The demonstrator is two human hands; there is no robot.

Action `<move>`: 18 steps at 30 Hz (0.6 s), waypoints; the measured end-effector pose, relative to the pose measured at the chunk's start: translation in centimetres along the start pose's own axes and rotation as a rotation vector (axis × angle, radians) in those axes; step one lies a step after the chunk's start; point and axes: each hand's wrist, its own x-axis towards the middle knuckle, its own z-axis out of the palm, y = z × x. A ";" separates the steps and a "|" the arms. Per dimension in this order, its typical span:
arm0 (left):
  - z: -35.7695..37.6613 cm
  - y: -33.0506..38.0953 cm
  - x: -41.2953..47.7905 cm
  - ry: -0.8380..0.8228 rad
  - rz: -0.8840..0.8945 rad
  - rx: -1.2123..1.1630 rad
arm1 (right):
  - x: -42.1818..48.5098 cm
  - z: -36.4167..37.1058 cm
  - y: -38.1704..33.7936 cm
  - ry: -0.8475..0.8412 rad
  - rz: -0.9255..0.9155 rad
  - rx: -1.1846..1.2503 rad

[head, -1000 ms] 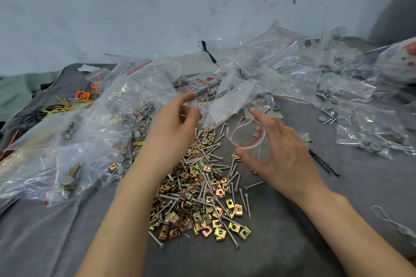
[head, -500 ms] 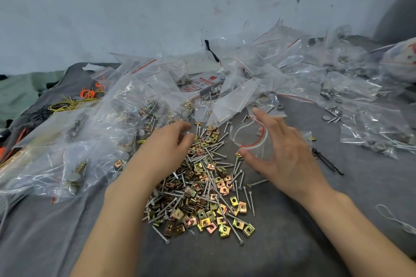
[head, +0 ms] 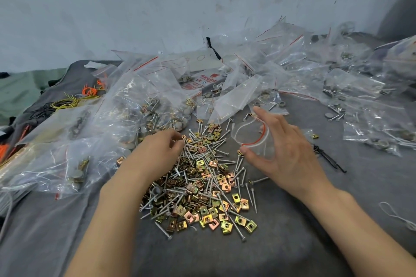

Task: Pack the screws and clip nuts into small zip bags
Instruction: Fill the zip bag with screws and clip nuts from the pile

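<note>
Screws (head: 258, 179) and clip nuts (head: 251, 225): left hand (head: 162, 149) now down on the heap

A second ago the left hand was lifted above the far end of the heap, thumb and fingers pinched together in the air. Half a second ago it was partway down. Now it lies on the heap's far left edge, fingers bent, tips pushed in among the screws. The right hand (head: 286, 153) has barely shifted. It holds the small zip bag (head: 254, 137) just right of the heap, thumb at the near end of the red zip line, forefinger at the far end, the mouth bowed open. The heap itself sits in the middle of the grey surface (head: 281, 252), between the two forearms.

Whether the left fingertips pinch a screw or a nut cannot be told, because the knuckles cover them. The bag's lower part is hidden behind the right palm, and the plastic is too clear to show if anything lies inside. Filled bags (head: 135, 105) crowd the far and left sides, their contents blurred by the plastic. A thin black piece (head: 333, 164) just past the right hand is partly covered by it and too small to name.
</note>
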 end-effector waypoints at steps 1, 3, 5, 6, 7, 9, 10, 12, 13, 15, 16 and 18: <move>0.0 0.0 0.0 0.007 0.002 -0.008 | 0.0 0.0 0.0 -0.007 0.006 0.000; -0.2 -0.3 0.1 0.048 -0.009 -0.039 | 0.0 0.0 0.0 -0.018 0.014 0.001; -0.5 -0.7 0.2 0.096 -0.049 -0.054 | -0.1 0.0 0.0 -0.023 0.016 0.005; -0.6 -1.0 0.3 0.112 -0.077 -0.052 | -0.1 0.0 0.0 -0.024 0.018 0.007; -0.8 -1.2 0.2 0.119 -0.107 -0.042 | -0.1 -0.1 0.0 -0.022 0.020 0.009; -1.1 -1.7 0.0 0.111 -0.159 0.001 | -0.2 -0.1 -0.1 -0.015 0.019 0.009; -1.2 -1.9 -0.1 0.098 -0.179 0.022 | -0.1 -0.1 -0.1 -0.013 0.016 0.005; -1.4 -2.2 -0.2 0.066 -0.209 0.053 | -0.1 0.0 -0.3 -0.010 0.009 -0.001; -1.4 -2.3 -0.3 0.050 -0.221 0.062 | -0.1 -0.1 -0.3 -0.008 0.008 0.003; -1.4 -2.5 -0.4 0.015 -0.241 0.071 | -0.1 -0.1 -0.3 -0.009 0.011 0.014; -1.5 -2.6 -0.4 0.004 -0.250 0.072 | -0.1 -0.1 -0.3 -0.010 0.012 0.015; -1.5 -2.7 -0.5 -0.005 -0.269 0.062 | -0.1 -0.1 -0.3 -0.010 0.010 0.013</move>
